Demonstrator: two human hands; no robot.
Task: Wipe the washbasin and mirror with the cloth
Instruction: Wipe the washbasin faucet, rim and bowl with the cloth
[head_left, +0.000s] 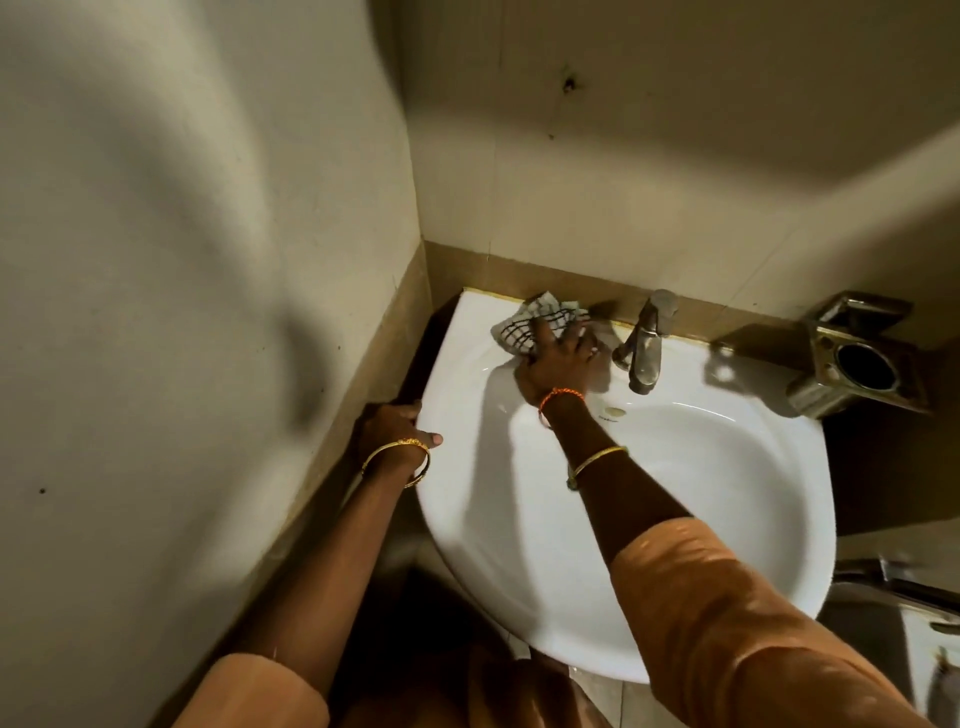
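A white washbasin is fixed in the corner below the tiled walls. My right hand presses a white cloth with a dark check pattern flat against the basin's back ledge, left of the tap. My left hand grips the basin's left rim, thumb on top. No mirror is in view.
A metal tap stands at the back centre of the basin, close to my right hand. A metal holder with a round cup opening is mounted at the right. Tiled walls close in at the left and back. Something metallic shows at the lower right edge.
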